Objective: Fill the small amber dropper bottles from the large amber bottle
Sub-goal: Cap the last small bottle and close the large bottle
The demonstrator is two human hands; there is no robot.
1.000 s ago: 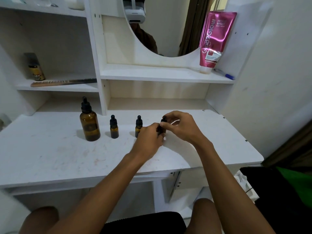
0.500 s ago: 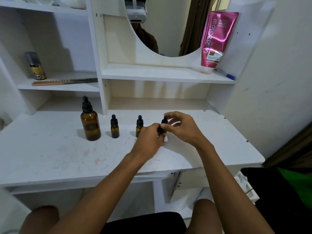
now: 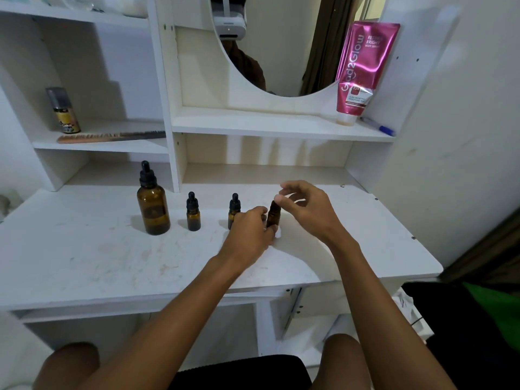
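The large amber bottle [image 3: 153, 211] with a black dropper cap stands on the white desk [image 3: 84, 257] at the left. Two small amber dropper bottles [image 3: 193, 216] [image 3: 234, 208] stand capped to its right. A third small bottle [image 3: 273, 218] stands on the desk, and my left hand [image 3: 250, 230] grips its lower body. My right hand [image 3: 305, 208] is above it, thumb and fingertips pinching its black dropper cap, which they mostly hide.
On the left shelf sit a small spray can [image 3: 63, 111] and a comb [image 3: 111, 136]. A pink tube [image 3: 363, 68] and a blue pen [image 3: 378, 126] are on the middle shelf under the mirror. The wall is close on the right.
My right hand's fingers have shifted round the cap of the third small bottle and now cover its bulb. My left hand stays on the bottle. The other bottles have not moved.
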